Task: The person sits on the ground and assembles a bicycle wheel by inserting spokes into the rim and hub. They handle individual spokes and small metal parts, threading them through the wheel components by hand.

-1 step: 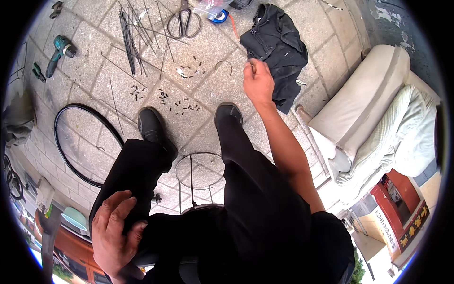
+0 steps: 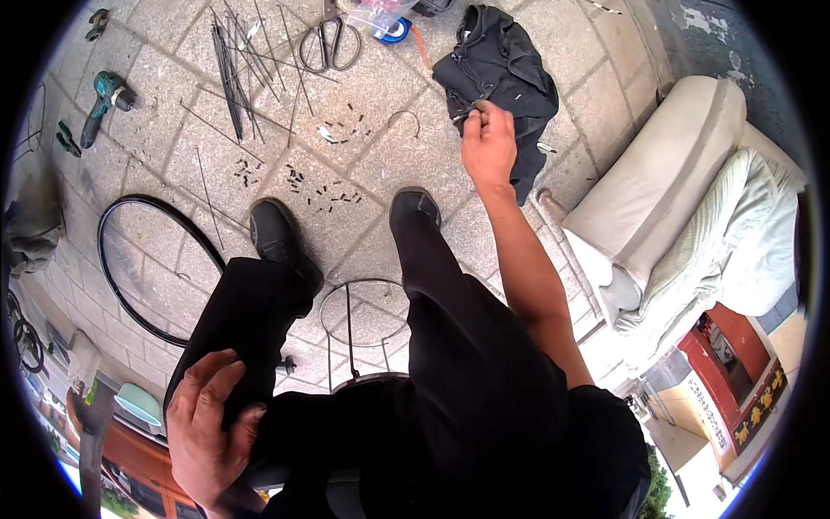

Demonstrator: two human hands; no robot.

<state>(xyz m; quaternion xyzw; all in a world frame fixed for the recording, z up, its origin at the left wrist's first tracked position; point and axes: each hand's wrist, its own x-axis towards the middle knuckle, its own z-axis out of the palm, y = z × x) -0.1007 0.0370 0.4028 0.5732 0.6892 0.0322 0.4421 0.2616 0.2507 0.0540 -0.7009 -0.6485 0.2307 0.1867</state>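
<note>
Paved floor (image 2: 363, 246), seen from above; person seated, black trousers, dark shoes (image 2: 275, 232) planted on the slabs; right hand (image 2: 489, 149) reaches forward over the near left part of a black garment (image 2: 512, 73), which lies crumpled on the floor ahead and to the right; thumb and fingertips bunched close together there; cannot tell whether cloth or some small thing is pinched between them.

Left hand (image 2: 212, 424) at the left thigh; fingers bent, thumb well apart from them, nothing seen in the grasp.

Left of the garment, a blue tape measure (image 2: 395, 31) beside a clear plastic bag (image 2: 376, 13); scissors (image 2: 329, 50) further left, handles toward the person; then a loose spread of thin dark rods (image 2: 229, 95), some crossing; short black pieces (image 2: 322, 195) scattered in clusters ahead of the shoes; a thin curved wire (image 2: 405, 112) nearer the right hand.

Far left, a teal-and-black drill (image 2: 104, 105), pliers (image 2: 67, 138) just beside it; a black hoop (image 2: 100, 242) lies flat left of the shoes; a pale armchair (image 2: 653, 164) stands at right, ribbed cloth (image 2: 692, 251) draped over it.
</note>
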